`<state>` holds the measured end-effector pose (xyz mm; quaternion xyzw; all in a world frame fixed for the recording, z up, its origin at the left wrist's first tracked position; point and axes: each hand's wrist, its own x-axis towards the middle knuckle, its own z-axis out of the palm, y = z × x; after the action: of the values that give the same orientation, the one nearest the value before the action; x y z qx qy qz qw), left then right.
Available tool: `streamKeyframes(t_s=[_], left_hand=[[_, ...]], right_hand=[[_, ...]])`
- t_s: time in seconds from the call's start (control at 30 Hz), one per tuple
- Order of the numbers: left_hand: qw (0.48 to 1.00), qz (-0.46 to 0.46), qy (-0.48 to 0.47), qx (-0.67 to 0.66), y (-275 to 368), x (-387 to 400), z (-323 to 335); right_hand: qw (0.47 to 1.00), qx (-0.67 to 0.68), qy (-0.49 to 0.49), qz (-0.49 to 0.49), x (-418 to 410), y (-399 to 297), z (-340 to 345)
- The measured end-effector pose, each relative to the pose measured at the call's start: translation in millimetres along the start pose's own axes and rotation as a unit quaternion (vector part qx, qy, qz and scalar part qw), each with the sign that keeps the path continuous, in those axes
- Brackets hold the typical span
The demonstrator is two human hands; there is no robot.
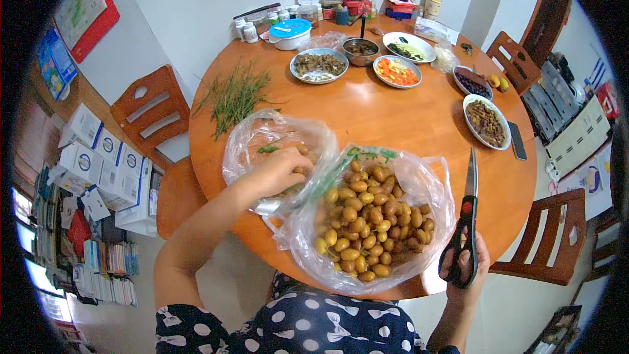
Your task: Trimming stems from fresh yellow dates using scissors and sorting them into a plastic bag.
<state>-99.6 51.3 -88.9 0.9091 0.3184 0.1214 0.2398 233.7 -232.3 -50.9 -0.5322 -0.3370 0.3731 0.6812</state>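
Note:
My right hand (474, 260) holds black-handled scissors (464, 226) by the finger loops, their blades together and pointing away from me, right of a large clear plastic bag (427, 177). That bag lies wide at the table's near edge, full of oval yellow-brown fruits (366, 221). My left hand (277, 172) reaches into a second clear plastic bag (245, 132) on the left. Its fingers curl around a brownish fruit (299, 170), partly hidden by the hand. A small green sprig (270, 148) shows just beyond the knuckles.
A heap of thin green stems (241, 93) lies beyond the left bag. Farther back stand dishes of food, among them a plate of orange pieces (397, 72) and a lidded white bowl (290, 34). A phone (516, 140) lies at right. Wooden chairs (545, 236) flank the round table (373, 113).

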Motion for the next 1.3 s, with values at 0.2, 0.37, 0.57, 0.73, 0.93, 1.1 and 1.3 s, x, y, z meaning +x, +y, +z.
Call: streamKeyframes(t_s=[0.2, 0.37, 0.57, 0.73, 0.93, 1.1, 1.3], left_hand=[[0.999, -0.044, 0.022, 0.009, -10, 1, -20], [0.998, -0.022, 0.060, 0.001, -3, 0, -23], [0.993, -0.041, 0.095, 0.062, -18, 4, -30], [0.993, -0.026, 0.065, 0.096, -10, 24, -20], [0.992, -0.010, -0.009, 0.124, -7, 42, 0], [0.987, 0.005, 0.027, 0.161, -10, 41, 8], [0.997, -0.027, 0.039, 0.065, -6, 33, -14]], right_hand=[[1.000, 0.007, 0.004, -0.003, 8, 2, -2], [1.000, 0.019, -0.011, 0.000, 13, 5, -1], [1.000, -0.001, -0.010, -0.025, 16, 7, -15], [0.992, -0.080, 0.083, -0.059, 29, 27, -32], [0.875, -0.460, 0.126, -0.086, 50, 42, -45], [0.785, -0.601, 0.080, -0.127, 58, 35, -46], [0.740, -0.669, 0.030, -0.066, 65, 29, -60]])
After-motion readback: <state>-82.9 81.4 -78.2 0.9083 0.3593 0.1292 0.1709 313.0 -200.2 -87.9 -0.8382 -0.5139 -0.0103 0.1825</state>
